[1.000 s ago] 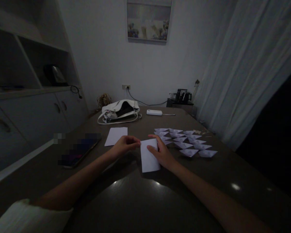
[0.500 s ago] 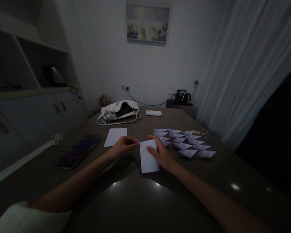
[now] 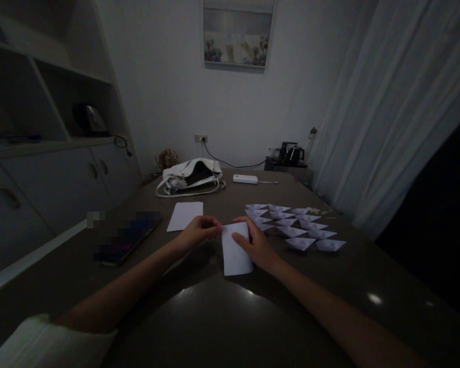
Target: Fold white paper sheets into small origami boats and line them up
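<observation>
Dim, grayish light surrounds me as glare spots dot my dark, glossy bench (image 3: 222,327) and soft shadows fall beneath my arms (image 3: 138,280). The paper (image 3: 235,255) shows pale. Blackness swallows the right edge past the curtain (image 3: 360,128); wide-angle stretch slants the cupboards (image 3: 53,179); coarse blocks mask part of the phone (image 3: 132,237).

no readable text, labels, numbers or signs
</observation>
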`<state>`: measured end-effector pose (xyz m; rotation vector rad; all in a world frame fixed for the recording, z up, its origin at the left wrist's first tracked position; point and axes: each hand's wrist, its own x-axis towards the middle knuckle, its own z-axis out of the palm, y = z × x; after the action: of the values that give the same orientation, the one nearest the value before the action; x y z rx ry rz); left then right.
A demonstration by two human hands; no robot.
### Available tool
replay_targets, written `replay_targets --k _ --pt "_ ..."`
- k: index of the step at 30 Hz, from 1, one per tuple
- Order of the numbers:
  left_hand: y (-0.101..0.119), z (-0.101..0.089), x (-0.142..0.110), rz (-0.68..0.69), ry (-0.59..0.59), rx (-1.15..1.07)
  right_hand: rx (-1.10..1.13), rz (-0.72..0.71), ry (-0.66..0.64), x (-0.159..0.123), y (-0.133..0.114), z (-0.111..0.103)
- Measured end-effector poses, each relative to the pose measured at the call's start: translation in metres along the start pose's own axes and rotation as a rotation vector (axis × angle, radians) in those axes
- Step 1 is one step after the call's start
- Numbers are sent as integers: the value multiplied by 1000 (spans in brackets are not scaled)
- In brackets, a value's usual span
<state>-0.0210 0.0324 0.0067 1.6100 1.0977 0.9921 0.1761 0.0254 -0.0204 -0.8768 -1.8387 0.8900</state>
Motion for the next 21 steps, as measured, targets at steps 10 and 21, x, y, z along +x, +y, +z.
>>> replay_targets --k 10,21 --pt "-5 -2 4 8 -14 -5 -1 2 50 6 1 -1" --pt "-9 -7 5 12 13 58 208 243 53 11 4 -3"
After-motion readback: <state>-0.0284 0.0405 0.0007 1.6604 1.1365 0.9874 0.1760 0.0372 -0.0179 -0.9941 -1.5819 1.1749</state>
